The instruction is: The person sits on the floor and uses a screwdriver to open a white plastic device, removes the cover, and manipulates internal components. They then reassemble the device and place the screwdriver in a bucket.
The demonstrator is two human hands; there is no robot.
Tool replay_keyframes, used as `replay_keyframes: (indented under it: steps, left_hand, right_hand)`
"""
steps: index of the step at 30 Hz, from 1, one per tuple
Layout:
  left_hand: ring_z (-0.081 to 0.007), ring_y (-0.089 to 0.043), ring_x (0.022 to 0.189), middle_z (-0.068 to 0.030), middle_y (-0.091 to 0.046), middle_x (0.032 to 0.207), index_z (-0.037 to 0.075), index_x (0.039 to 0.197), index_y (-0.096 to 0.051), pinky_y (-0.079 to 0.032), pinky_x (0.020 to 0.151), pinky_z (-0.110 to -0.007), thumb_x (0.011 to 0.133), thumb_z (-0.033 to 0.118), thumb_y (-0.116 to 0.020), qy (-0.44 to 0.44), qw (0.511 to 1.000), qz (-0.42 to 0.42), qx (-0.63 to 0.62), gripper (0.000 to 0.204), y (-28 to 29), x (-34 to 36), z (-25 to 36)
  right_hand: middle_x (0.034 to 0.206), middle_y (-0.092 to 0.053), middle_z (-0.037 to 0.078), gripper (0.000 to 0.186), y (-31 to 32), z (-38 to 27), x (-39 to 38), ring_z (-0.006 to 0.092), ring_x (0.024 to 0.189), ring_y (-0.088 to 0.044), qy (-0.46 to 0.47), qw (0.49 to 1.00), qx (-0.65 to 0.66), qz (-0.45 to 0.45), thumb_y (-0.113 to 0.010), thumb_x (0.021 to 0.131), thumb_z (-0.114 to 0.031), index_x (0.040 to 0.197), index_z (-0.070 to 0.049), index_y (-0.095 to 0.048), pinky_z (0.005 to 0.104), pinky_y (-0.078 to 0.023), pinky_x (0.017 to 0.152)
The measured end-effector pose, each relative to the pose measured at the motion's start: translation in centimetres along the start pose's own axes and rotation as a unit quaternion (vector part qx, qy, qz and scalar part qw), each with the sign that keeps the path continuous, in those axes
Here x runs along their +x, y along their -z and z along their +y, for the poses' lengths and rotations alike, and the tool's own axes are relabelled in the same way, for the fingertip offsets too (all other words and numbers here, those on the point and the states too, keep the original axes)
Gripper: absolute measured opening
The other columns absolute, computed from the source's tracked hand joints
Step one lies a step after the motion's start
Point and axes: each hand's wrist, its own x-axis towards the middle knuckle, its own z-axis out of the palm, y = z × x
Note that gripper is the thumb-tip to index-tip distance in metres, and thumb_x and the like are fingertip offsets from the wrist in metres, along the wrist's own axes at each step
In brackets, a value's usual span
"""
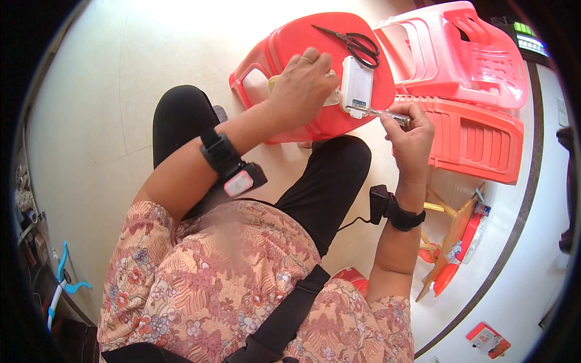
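Two bare hands: both over the red, round-cornered plastic stool (pixel 284 39) beyond the knees, well apart in height of reach, left hand (pixel 304 85) and right hand (pixel 411 130).
Right fingers: closed around the handle of a slim screwdriver with a clear handle and thin metal shaft (pixel 379 112).
Screwdriver's direction: long axis nearly left to right, tip toward the left and slightly far, handle at the right.
Screwdriver's place: shaft over the near end of the white rectangular plastic case (pixel 358 81); whether the tip touches it, I cannot tell.
White case: lying on the stool's right part, long axis running near to far.
Left fingers: curled, knuckles up, above a pale cream piece (pixel 273 84) partly hidden beneath; whether they grip it, I cannot tell.
Scissors: black-handled metal scissors (pixel 357 46) on the far part of the stool, blades pointing far left, loops just beside the case's far end.
Right of stool: pinkish-red plastic chair (pixel 460 57).
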Motion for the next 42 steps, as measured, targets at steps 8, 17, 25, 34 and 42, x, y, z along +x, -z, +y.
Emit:
replay_keyframes:
  steps: [8, 17, 25, 34, 42]
  left_hand:
    - [-0.0267, -0.053, 0.106, -0.0057, -0.058, 0.101, 0.018, 0.085, -0.076, -0.045, 0.086, -0.039, 0.073, 0.016, -0.072, -0.082, 0.986, -0.096, -0.110, 0.013, -1.3, 4.4, -3.1]
    - [-0.0267, -0.061, 0.096, -0.0075, -0.063, 0.092, 0.015, 0.084, -0.075, -0.051, 0.079, -0.039, 0.073, 0.015, -0.070, -0.042, 0.978, -0.144, -0.143, 0.012, -1.9, 4.5, -3.3]
    - [-0.0276, -0.057, 0.095, -0.0080, -0.059, 0.089, 0.009, 0.085, -0.072, -0.049, 0.083, -0.039, 0.073, 0.014, -0.072, -0.035, 0.981, -0.126, -0.141, 0.014, -1.9, 4.2, -3.2]
    - [-0.0275, -0.057, 0.095, -0.0078, -0.060, 0.088, 0.010, 0.086, -0.075, -0.049, 0.082, -0.039, 0.073, 0.013, -0.071, -0.025, 0.978, -0.143, -0.147, 0.014, -1.7, 4.4, -3.2]
    - [-0.0265, -0.060, 0.099, -0.0045, -0.067, 0.093, 0.018, 0.085, -0.076, -0.051, 0.082, -0.040, 0.074, 0.018, -0.066, -0.029, 0.981, -0.149, -0.124, 0.014, -2.0, 4.5, -3.3]
  right_hand:
    - [0.072, -0.061, 0.003, 0.014, -0.6, 0.4, 0.0, 0.0055, 0.063, -0.054, 0.003, 1.000, 0.002, 0.019, -0.072, 0.078, -0.003, 0.082, 0.001, -0.059, 0.0230, -0.044, 0.056]
    - [0.073, -0.062, 0.003, 0.015, -1.3, 0.2, 0.2, 0.0057, 0.064, -0.055, 0.003, 0.999, 0.025, 0.023, -0.073, 0.078, -0.002, 0.083, 0.001, -0.059, 0.0223, -0.045, 0.056]
    - [0.076, -0.063, 0.002, 0.014, -1.7, -0.6, 0.8, 0.0058, 0.067, -0.057, 0.042, 0.999, -0.021, 0.003, -0.072, 0.081, -0.003, 0.087, 0.001, -0.060, 0.0232, -0.047, 0.059]
    - [0.073, -0.063, 0.007, 0.014, -1.7, -1.4, 1.8, 0.0102, 0.066, -0.060, 0.073, 0.994, -0.072, -0.029, -0.070, 0.081, -0.004, 0.089, 0.002, -0.060, 0.0265, -0.048, 0.059]
    - [0.077, -0.064, 0.009, 0.014, -1.8, -1.6, 2.6, 0.0120, 0.069, -0.062, 0.088, 0.990, -0.075, -0.081, -0.069, 0.081, -0.003, 0.091, 0.002, -0.060, 0.0274, -0.050, 0.061]
